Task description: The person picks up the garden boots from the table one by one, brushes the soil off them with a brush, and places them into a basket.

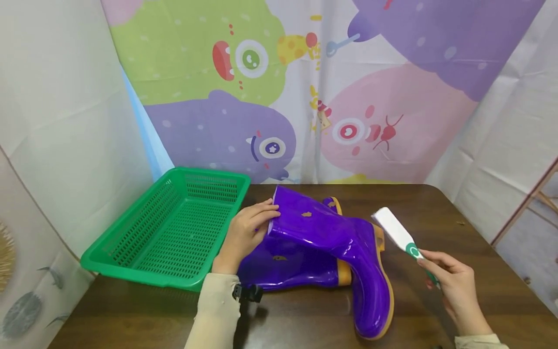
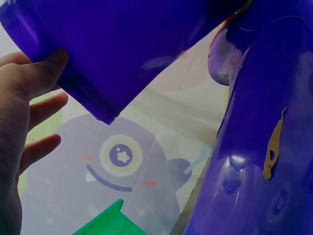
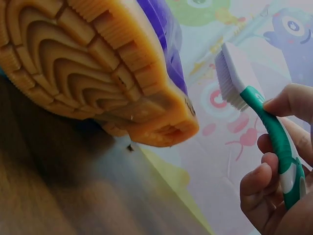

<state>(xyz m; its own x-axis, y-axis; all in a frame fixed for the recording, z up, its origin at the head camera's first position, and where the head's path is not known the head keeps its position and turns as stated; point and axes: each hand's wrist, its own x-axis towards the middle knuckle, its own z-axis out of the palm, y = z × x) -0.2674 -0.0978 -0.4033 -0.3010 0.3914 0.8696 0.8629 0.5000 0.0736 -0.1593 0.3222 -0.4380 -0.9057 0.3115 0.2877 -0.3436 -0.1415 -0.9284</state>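
My left hand (image 1: 248, 230) pinches the top rim of a purple rain boot (image 1: 322, 218), thumb on one side in the left wrist view. This boot leans across a second purple boot (image 1: 289, 264) that lies on its side beneath it, with its toe pointing down toward me. Brown smears mark both shafts, one long smear (image 2: 275, 147) showing close up. In my right hand (image 1: 457, 283) is a green-and-white scrub brush (image 3: 276, 132), fingers wrapped round its handle and white bristles (image 3: 226, 81) facing the boot. The brush is apart from the orange ridged sole (image 3: 83, 58).
A green plastic basket (image 1: 152, 282) with slotted walls stands on the left of the brown wooden table (image 1: 427, 320), close by my left forearm. Behind the table hangs a cartoon-printed cloth (image 1: 314, 145). A small dark crumb (image 1: 460, 223) lies at the right.
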